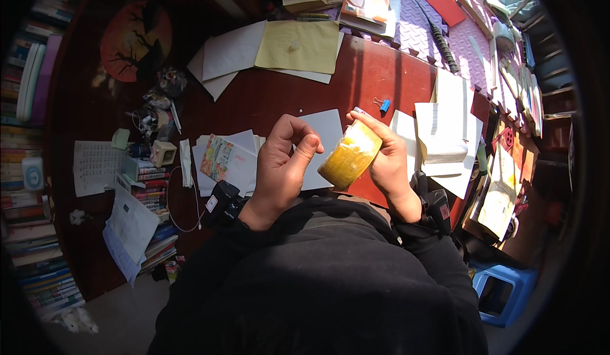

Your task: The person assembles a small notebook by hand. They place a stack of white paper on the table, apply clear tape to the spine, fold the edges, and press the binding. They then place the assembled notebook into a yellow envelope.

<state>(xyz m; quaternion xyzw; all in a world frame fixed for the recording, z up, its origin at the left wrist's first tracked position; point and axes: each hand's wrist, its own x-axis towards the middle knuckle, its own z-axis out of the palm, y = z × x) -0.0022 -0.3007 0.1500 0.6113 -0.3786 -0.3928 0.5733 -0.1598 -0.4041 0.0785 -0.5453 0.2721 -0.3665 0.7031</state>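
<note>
My right hand (389, 161) grips a roll of yellow packing tape (351, 157) from its right side, fingers along the upper edge. The roll is tilted above the desk, and sunlight glares off its glossy face. Just left of the roll is my left hand (284, 167), fingers curled in and thumb up close to the forefinger. Whether anything thin is pinched there is too small to make out. White paper (321, 129) lies on the desk behind the hands. A blue binder clip (382, 105) rests beyond my right hand.
A floral card (219, 157) lies on white sheets at left, near stacked books (152, 186) and a white cable (170, 209). Yellowish paper (298, 45) sits at the back. More papers (445, 136) are at right, a blue stool (508, 291) at lower right.
</note>
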